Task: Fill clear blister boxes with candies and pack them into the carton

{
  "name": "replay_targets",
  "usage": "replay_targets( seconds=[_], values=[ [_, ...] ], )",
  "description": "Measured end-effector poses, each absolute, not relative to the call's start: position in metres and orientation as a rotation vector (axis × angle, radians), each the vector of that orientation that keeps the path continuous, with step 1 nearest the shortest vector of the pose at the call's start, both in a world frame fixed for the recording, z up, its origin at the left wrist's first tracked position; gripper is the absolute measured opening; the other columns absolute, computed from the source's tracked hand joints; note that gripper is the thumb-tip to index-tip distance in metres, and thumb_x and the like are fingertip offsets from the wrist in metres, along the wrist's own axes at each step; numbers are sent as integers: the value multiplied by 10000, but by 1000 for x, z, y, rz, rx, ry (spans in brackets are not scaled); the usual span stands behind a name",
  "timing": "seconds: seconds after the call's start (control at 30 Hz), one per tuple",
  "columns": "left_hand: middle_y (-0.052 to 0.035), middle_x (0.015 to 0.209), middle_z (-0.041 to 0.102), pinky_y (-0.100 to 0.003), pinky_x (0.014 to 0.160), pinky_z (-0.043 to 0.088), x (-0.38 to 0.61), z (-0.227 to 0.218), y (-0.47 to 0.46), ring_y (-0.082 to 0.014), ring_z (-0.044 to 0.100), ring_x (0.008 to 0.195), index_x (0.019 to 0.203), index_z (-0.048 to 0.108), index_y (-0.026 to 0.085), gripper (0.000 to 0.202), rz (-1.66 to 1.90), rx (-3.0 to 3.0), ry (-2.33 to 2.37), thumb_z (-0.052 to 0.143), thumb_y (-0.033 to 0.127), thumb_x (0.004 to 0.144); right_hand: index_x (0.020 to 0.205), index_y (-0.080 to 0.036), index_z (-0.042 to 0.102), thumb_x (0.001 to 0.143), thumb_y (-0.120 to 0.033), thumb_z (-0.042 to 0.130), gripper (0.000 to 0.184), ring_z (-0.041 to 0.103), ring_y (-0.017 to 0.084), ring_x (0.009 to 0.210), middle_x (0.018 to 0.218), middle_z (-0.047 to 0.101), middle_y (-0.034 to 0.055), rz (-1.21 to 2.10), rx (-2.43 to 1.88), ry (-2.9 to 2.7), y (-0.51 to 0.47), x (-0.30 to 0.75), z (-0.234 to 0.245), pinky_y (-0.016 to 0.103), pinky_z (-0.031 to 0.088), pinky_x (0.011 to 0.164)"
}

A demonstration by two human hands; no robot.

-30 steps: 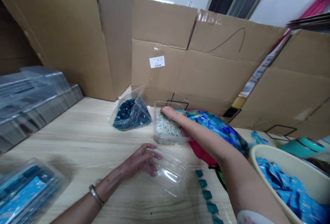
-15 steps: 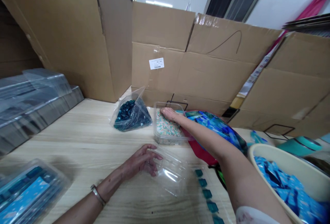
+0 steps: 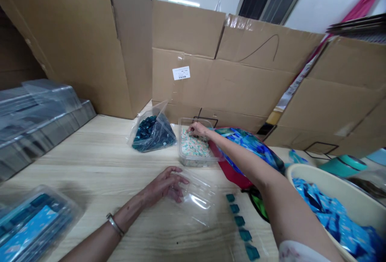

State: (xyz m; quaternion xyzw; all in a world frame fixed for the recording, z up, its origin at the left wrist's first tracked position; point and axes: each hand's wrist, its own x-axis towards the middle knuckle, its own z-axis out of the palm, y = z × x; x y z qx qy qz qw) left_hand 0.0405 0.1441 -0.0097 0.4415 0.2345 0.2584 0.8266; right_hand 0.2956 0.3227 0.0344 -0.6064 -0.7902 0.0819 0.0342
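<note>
My left hand (image 3: 169, 185), with a metal bangle at its wrist, grips the left edge of an empty clear plastic tray (image 3: 199, 201) just above the wooden table. My right hand (image 3: 198, 129) reaches into a clear plastic container (image 3: 193, 161) of small pale pink, white and teal pieces (image 3: 193, 144). Its fingers are curled together at the surface of the pieces; what lies between them is too small to make out. Left of the container sits an open clear bag (image 3: 153, 133) of dark teal wrapped items. A column of teal squares (image 3: 239, 221) lies right of the tray.
A red basin (image 3: 232, 175) with blue packets stands under my right forearm. At right is a cream tub (image 3: 297, 169) of blue packets. Clear plastic trays (image 3: 45, 113) are stacked at left, near a filled clear box (image 3: 33, 223). Cardboard (image 3: 241, 81) walls the table's back.
The fingers of my right hand have drawn in and curled over the pieces, and the wrist has risen a little. My left hand stays on the tray. The view has shifted slightly.
</note>
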Motion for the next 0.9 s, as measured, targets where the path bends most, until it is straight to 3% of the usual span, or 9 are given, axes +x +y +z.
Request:
replay_targets(
  seconds=[0.17, 0.47, 0.63, 0.9],
  values=[
    [-139, 1075, 628, -378, 588, 541, 40, -8, 143, -153, 636, 610, 1093, 394, 187, 415, 546, 933, 536, 637, 324, 786, 840, -124, 721, 664, -86, 646, 195, 630, 114, 593, 688, 707, 25, 364, -1927, -2329, 326, 296, 26, 165, 453, 563],
    [-133, 1067, 626, -368, 576, 544, 40, -9, 144, -152, 634, 603, 1095, 380, 185, 403, 540, 934, 519, 621, 314, 800, 855, -128, 720, 668, -57, 598, 234, 641, 104, 682, 820, 724, 32, 415, -1867, -2312, 328, 298, 30, 153, 460, 611],
    [-130, 1063, 622, -367, 580, 544, 40, -8, 143, -150, 633, 603, 1090, 377, 181, 376, 540, 929, 509, 603, 302, 815, 816, -123, 712, 650, -100, 654, 177, 625, 100, 663, 769, 716, 21, 463, -1829, -2384, 333, 299, 31, 143, 441, 580],
    [-138, 1070, 625, -377, 590, 547, 40, -10, 144, -152, 635, 617, 1105, 373, 178, 378, 537, 941, 524, 595, 299, 824, 743, -140, 701, 580, -45, 676, 191, 596, 118, 708, 756, 698, -5, 349, -1807, -2452, 341, 300, 13, 159, 398, 605]
  ],
)
